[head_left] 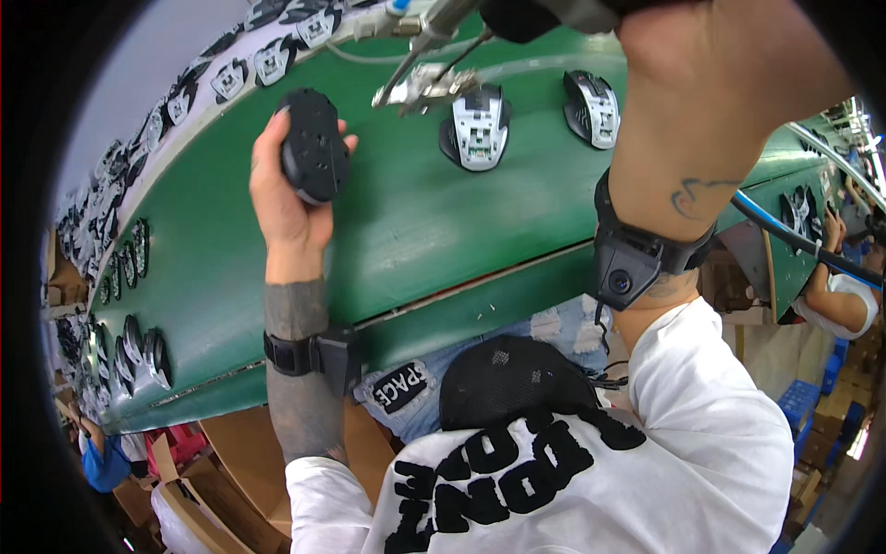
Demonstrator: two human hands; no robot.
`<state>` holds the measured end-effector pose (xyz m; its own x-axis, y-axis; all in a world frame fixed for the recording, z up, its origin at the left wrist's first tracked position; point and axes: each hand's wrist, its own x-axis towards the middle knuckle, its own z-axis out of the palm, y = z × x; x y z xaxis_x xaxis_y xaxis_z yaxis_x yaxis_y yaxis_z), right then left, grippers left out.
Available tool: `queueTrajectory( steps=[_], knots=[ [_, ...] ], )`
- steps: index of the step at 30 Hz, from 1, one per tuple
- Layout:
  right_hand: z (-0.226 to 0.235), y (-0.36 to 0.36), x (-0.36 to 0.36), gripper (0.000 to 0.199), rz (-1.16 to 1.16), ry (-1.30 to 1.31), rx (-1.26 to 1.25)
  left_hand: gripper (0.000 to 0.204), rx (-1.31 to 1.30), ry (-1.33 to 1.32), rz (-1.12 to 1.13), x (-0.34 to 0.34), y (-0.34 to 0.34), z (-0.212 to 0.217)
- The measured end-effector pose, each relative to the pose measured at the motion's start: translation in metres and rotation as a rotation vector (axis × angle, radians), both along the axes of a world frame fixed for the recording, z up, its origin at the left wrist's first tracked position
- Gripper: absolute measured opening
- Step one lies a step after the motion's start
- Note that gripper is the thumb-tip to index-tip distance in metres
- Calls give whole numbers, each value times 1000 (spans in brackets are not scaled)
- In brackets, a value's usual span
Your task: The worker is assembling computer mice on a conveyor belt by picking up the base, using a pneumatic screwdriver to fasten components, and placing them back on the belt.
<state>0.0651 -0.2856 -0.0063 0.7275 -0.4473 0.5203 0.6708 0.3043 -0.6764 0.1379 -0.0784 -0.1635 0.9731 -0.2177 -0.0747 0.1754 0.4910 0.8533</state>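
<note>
My left hand (293,198) grips a black computer mouse (316,148), its underside with screw holes turned up, above the green bench (397,240). High at the upper right, my right hand (660,42) is closed around the black body of a power screwdriver (544,17), partly cut off by the frame's top. The screwdriver's thin shaft slants down left toward a metal nozzle fixture (425,88), a little right of the held mouse. A half-assembled mouse (479,129) with a white inner shell lies below the fixture. Another such mouse (593,109) lies to its right, beside my right forearm.
Along the bench's far left edge runs a pale ledge (198,111) crowded with mouse parts. Several black mouse shells (143,355) stand at the left end. Cardboard boxes (245,452) are below the bench. Another person (835,295) works at the far right.
</note>
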Motion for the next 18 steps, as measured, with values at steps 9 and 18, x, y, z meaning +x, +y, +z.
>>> queueTrajectory(
  steps=[9,18],
  knots=[
    [-6,15,4,34,-6,-90,-14,57,-434,191,-326,-28,-7,-3],
    [-2,16,7,34,-7,-81,-48,55,-521,153,-435,-27,-12,-2]
  ],
)
